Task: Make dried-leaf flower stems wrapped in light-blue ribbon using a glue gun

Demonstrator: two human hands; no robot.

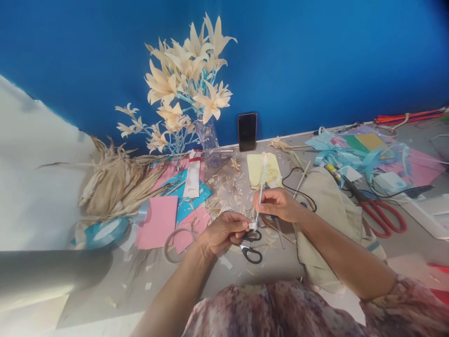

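My right hand [278,204] is closed in a pinch round a thin stem [263,180] wrapped in light blue, tilted slightly, with a pale tip at its upper end. Close to the stem's lower end, my left hand [226,229] pinches a small white strip [251,226]. Beside the left fingers are black-handled scissors [253,256]; their blades are mostly hidden by that hand, and I cannot tell whether it touches them. Behind the stem lies a pale yellow sheet [252,171] on the table.
Pale artificial flowers [189,70] stand in a clear vase [210,145]. A phone [247,132] leans on the blue wall. Dried husks [108,182], pink paper [157,222] and a tape ring [166,245] lie left. Cloth [328,224] and red-handled shears [396,213] are right.
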